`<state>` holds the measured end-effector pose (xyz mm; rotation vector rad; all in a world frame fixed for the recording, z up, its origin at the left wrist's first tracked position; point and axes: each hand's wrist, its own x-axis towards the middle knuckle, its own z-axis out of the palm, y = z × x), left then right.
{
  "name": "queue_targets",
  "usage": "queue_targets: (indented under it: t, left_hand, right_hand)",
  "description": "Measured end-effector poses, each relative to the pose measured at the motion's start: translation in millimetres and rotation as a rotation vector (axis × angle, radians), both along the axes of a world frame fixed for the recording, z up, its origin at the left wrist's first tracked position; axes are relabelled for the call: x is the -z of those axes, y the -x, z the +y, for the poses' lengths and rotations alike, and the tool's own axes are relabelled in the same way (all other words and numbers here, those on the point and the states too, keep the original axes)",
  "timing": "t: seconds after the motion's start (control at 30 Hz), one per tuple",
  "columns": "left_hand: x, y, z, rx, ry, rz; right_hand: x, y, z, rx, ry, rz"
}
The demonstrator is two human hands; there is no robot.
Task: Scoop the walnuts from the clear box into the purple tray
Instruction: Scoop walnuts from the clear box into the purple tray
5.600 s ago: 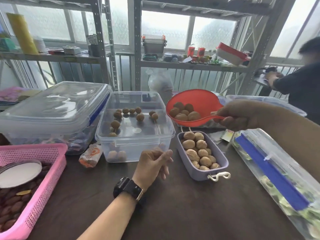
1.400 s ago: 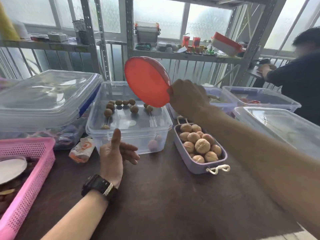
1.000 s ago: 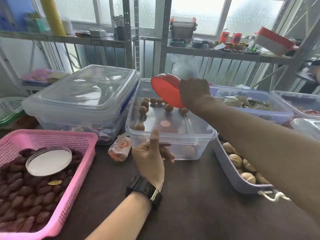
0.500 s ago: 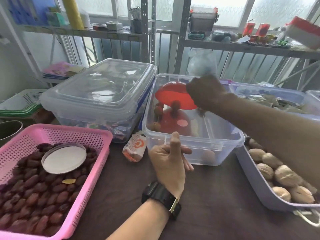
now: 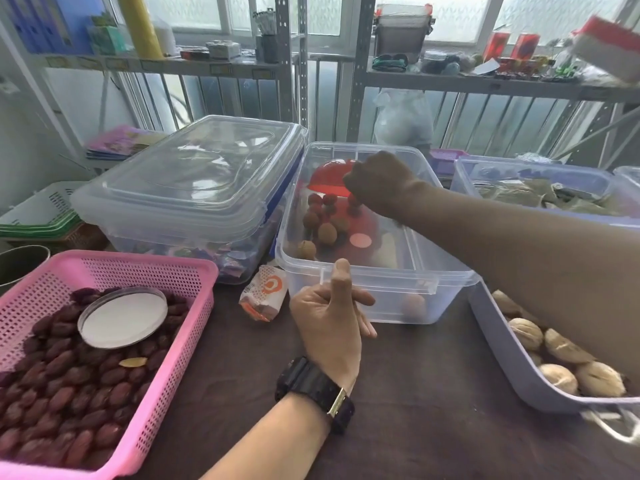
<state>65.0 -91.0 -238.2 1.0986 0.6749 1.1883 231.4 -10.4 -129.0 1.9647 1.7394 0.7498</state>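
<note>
The clear box (image 5: 374,278) stands open at the table's centre with several walnuts (image 5: 326,233) along its left side. My right hand (image 5: 379,181) reaches deep into the box, shut on the red scoop (image 5: 329,175), whose bowl faces down over the far walnuts. My left hand (image 5: 334,318) rests in front of the box's near wall, thumb up and fingers loosely curled, holding nothing. The purple tray (image 5: 509,358) sits at the right, partly hidden under my right forearm, with several walnuts (image 5: 561,351) in it.
A pink basket (image 5: 145,271) of dark dried fruit with a round white lid on top sits at the left. A large lidded clear bin (image 5: 194,188) stands behind it. A small wrapped packet (image 5: 265,296) lies left of the clear box. Another tub (image 5: 533,178) stands at the back right.
My right hand has carried the empty red scoop from above the purple tray down into the clear box. The view has swung left. My left hand has stayed by the box.
</note>
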Motion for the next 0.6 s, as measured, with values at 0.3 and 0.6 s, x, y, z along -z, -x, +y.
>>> queue_targets:
  t: [0.3, 0.6]
  left_hand:
    - [1.4, -0.1, 1.3, -0.004, -0.032, -0.013]
    - [-2.5, -0.3, 0.9, 0.002, -0.015, -0.026]
  right_hand:
    - [-36.3, -19.3, -27.9, -0.060, -0.033, 0.120]
    - [-48.9, -23.9, -47.9, 0.266, 0.093, 0.746]
